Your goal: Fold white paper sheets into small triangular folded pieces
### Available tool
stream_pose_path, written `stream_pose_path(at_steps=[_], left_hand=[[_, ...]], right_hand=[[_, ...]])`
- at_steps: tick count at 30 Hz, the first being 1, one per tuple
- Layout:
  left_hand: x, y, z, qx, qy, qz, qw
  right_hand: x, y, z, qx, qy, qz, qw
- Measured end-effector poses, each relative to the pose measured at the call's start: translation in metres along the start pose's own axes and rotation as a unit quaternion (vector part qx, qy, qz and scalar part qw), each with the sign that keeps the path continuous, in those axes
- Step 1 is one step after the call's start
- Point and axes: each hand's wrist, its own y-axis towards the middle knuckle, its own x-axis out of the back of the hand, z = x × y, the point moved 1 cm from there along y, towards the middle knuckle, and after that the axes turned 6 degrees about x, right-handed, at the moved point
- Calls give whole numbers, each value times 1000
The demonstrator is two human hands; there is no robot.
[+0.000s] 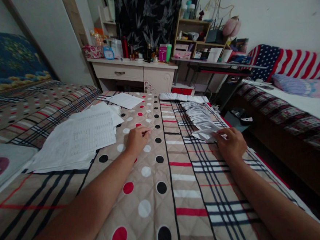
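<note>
My right hand point(232, 144) pinches a small folded white paper point(204, 133) between thumb and fingers. That paper sits at the near end of a long overlapping row of folded papers point(196, 113) on the patterned bedspread point(155, 215). Over the dotted strip, my left hand point(138, 139) is closed, thumb and fingers brought together; whatever may be in them I cannot make out. To its left lies a loose pile of printed sheets point(81, 129) with table lines. A single white sheet point(125, 100) rests farther back, apart from my hands.
A flat white bundle point(183, 97) lies beyond the folded row. At left is a clear plastic case point(8, 163). A cream dresser point(121, 72) with bottles stands behind the bed, beside a shelf point(195, 37). A second bed point(298, 106) is across a gap on the right.
</note>
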Motion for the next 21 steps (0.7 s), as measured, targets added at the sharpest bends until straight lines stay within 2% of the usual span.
stream_pose_path(at_steps=[4, 13, 16, 21], left_hand=[[0, 0, -1, 4, -11, 3, 1000], [0, 1, 0, -4, -30, 7, 1000], [0, 2, 0, 3, -27, 14, 1000], [0, 2, 1, 5, -24, 26, 999]], right_hand=[[-8, 7, -4, -46, -12, 15, 999], [-19, 22, -3, -29, 5, -5, 1000], [-21, 22, -6, -26, 5, 27, 999], [-20, 19, -3, -76, -49, 76, 993]])
